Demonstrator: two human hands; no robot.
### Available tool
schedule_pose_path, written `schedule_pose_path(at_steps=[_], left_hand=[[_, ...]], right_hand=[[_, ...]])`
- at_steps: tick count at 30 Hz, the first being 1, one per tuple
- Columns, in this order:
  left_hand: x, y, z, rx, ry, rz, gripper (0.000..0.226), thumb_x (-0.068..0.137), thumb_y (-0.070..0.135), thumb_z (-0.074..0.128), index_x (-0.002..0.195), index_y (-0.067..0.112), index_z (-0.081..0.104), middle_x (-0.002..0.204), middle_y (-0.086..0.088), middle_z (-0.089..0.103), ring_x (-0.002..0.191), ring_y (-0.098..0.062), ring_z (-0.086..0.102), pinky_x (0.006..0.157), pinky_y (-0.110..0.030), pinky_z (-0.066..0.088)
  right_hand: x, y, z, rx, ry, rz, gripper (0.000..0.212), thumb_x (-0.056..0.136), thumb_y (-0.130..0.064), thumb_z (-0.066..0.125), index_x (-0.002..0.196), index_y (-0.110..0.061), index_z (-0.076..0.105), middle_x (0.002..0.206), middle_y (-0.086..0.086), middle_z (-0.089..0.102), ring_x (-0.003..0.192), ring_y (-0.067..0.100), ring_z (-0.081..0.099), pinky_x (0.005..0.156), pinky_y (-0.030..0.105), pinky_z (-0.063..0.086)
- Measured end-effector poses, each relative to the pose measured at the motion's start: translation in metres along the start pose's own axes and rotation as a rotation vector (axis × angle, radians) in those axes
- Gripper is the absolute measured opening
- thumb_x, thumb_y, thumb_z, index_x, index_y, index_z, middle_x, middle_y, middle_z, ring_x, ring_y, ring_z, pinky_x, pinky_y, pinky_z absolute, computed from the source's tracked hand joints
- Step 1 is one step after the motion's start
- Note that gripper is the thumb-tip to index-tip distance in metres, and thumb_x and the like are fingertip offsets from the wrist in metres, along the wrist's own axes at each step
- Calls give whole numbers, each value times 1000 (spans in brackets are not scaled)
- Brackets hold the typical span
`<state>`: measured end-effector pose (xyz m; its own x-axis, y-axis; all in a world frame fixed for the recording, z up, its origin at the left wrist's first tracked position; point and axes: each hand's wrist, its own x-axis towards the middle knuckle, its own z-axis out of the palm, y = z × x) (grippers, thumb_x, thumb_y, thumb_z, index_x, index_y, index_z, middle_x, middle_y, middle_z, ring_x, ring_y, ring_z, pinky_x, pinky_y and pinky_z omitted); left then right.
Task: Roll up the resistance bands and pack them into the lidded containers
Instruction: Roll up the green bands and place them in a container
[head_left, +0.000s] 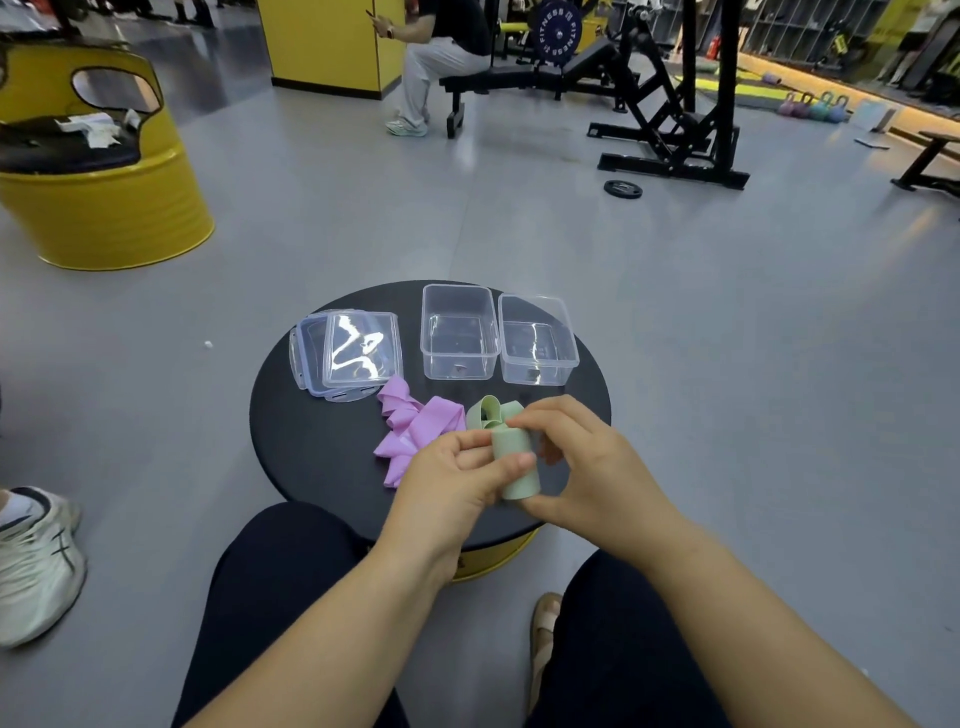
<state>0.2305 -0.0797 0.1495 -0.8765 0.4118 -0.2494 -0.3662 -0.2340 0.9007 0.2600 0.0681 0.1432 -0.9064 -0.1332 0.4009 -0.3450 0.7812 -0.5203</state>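
A pale green resistance band is partly rolled into a thick cylinder above the near side of a round black table. My left hand grips the roll from the left, thumb across its front. My right hand holds it from the right, fingers curled over the top. A loose loop of the green band trails toward the far side. A purple band lies crumpled and unrolled on the table, just left of my hands. Two clear containers stand open and empty at the table's far side.
Two clear lids lie stacked at the table's far left. A yellow barrel seat stands on the floor to the left. A person sits on a black bench beyond, beside a weight rack. Someone's white shoe is near my left knee.
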Motion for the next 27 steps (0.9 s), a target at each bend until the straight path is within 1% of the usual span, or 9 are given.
schedule_pose_path(at_steps=[3, 6, 10, 13, 17, 20, 23, 25, 27], left_hand=[[1, 1, -9, 37, -13, 12, 24, 77, -2, 70, 99, 2, 59, 84, -10, 74, 70, -17, 70, 60, -23, 55], [2, 1, -18, 136, 6, 67, 35, 71, -2, 76, 103, 1, 61, 89, -10, 75, 80, -19, 71, 69, -23, 52], [5, 4, -25, 228, 23, 166, 35, 67, -2, 79, 99, 8, 69, 90, -2, 75, 83, -7, 70, 67, -11, 49], [16, 2, -29, 343, 27, 234, 34, 65, 5, 82, 96, 14, 72, 97, 3, 73, 90, -4, 68, 75, -13, 50], [44, -10, -36, 415, 67, 225, 34, 65, 4, 82, 96, 14, 72, 96, 5, 73, 89, -4, 68, 78, -13, 51], [73, -23, -41, 442, 99, 200, 34, 64, 5, 83, 94, 14, 71, 96, 3, 72, 89, -6, 68, 80, -16, 52], [108, -33, -48, 463, 124, 167, 32, 63, 7, 84, 88, 19, 69, 92, 6, 71, 88, -7, 67, 80, -19, 54], [132, -37, -53, 490, 104, 131, 29, 65, 9, 83, 85, 22, 66, 90, 9, 71, 88, -5, 67, 77, -16, 53], [158, -41, -59, 529, 45, 105, 27, 68, 10, 81, 86, 23, 66, 93, 10, 70, 90, -3, 66, 77, -13, 50]], right_hand=[[1, -7, -5, 204, -102, 126, 54, 63, -16, 82, 109, -27, 57, 109, -17, 49, 85, 9, 55, 72, 25, 52], [3, -17, -13, 445, -160, 258, 46, 68, -16, 81, 108, -24, 59, 109, -4, 55, 88, 10, 59, 75, 28, 55], [10, -19, -12, 604, -130, 441, 28, 84, -14, 68, 108, -27, 60, 107, 2, 66, 81, 16, 65, 78, 27, 55], [18, -10, -3, 604, -101, 483, 25, 82, -13, 71, 105, -21, 66, 103, 8, 70, 87, 27, 66, 80, 29, 56], [34, 16, 14, 498, -153, 478, 28, 73, -19, 79, 100, -21, 69, 98, 1, 70, 94, 21, 65, 86, 42, 53], [49, 43, 30, 482, -162, 507, 25, 72, -17, 80, 94, -21, 69, 95, 4, 70, 91, 23, 65, 85, 48, 52], [66, 74, 48, 505, -147, 560, 17, 73, -20, 79, 87, -24, 69, 89, 8, 70, 88, 25, 65, 85, 48, 52], [79, 94, 61, 522, -155, 591, 14, 74, -21, 79, 84, -24, 69, 86, 9, 70, 85, 25, 66, 86, 47, 52], [92, 117, 71, 532, -166, 621, 13, 74, -19, 78, 82, -21, 69, 82, 6, 71, 77, 19, 66, 82, 41, 55]])
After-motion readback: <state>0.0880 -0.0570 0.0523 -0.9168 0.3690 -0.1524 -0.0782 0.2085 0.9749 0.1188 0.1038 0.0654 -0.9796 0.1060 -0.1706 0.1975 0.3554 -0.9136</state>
